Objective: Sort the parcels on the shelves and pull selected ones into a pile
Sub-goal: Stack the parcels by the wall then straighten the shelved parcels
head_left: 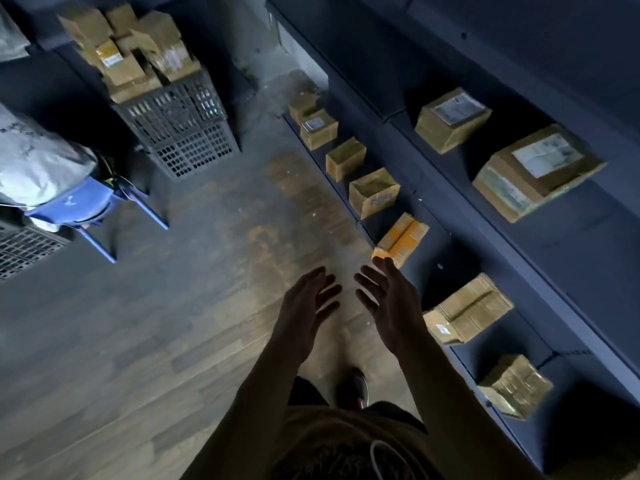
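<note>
Two hands out over floor (207, 306): left hand (304, 306) and right hand (389, 303) apart, fingers straight and spread, holding nothing. Right fingertips (382, 264) near orange-taped box (403, 237) at front edge of low shelf (446, 244); contact unclear. Other boxes (374, 192) line that edge; two larger boxes (450, 119) on shelf above (571, 244).

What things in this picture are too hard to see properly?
Head view:
- White label on the big brown cardboard parcel: too blurred to read.
- Inside of the grey plastic crate: hidden by the cardboard boxes heaped on it.
- Second grey crate: cut off by the left edge.
- Back of the dark blue shelves: lost in shadow.
- One foot: only one dark shoe shows; the person's body hides the other.
</note>
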{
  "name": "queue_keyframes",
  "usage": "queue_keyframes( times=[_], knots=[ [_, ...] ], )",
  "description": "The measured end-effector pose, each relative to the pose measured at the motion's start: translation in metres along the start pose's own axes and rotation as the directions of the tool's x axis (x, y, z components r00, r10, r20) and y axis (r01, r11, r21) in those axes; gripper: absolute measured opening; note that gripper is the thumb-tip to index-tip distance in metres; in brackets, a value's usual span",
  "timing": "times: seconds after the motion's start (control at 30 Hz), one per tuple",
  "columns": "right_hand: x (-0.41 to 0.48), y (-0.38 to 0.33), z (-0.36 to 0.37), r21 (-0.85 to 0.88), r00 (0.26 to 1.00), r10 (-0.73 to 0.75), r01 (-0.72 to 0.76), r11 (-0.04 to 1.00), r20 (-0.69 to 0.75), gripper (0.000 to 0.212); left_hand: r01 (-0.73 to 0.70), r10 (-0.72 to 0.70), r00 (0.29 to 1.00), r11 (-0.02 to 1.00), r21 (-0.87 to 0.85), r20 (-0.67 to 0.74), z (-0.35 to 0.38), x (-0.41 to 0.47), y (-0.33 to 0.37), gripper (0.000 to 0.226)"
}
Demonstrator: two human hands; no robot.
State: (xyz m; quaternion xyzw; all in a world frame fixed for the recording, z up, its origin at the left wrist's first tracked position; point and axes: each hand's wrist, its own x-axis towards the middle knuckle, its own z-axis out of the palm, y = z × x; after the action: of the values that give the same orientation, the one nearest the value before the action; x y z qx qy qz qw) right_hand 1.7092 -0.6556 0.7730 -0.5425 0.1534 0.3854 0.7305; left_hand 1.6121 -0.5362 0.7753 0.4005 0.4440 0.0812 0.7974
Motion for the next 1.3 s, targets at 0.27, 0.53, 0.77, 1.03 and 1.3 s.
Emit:
queue_keyframes(
  times=[0.27, 0.53, 0.77, 1.03, 1.3],
  knots=[
    [0.117, -0.027, 0.094, -0.027, 0.998, 0.035, -0.036, 0.999, -0.059, 0.037, 0.038, -0.038, 0.999, 0.999, -0.022, 0.003, -0.029, 0.120, 0.083, 0.027],
    [0.228, -0.030, 0.256, -0.092, 0.989, 0.051, -0.064, 0.994, -0.141, 0.040, 0.105, -0.105, 0.989, 0.994, 0.002, 0.103, -0.085, 0.264, 0.226, 0.030],
    [0.314, -0.058, 0.387, -0.105, 0.984, 0.036, -0.055, 0.993, -0.177, 0.035, 0.104, -0.104, 0.986, 0.995, 0.007, 0.129, -0.112, 0.372, 0.360, 0.030],
    [0.449, -0.089, 0.462, -0.039, 0.977, 0.076, -0.085, 0.996, -0.198, 0.037, 0.199, -0.214, 0.969, 0.972, 0.122, 0.126, -0.109, 0.509, 0.436, 0.027],
    [0.610, -0.116, 0.533, -0.136, 0.980, 0.114, -0.137, 0.981, -0.162, 0.034, 0.202, -0.235, 0.965, 0.948, 0.247, 0.112, -0.112, 0.676, 0.498, 0.019]
  ],
)
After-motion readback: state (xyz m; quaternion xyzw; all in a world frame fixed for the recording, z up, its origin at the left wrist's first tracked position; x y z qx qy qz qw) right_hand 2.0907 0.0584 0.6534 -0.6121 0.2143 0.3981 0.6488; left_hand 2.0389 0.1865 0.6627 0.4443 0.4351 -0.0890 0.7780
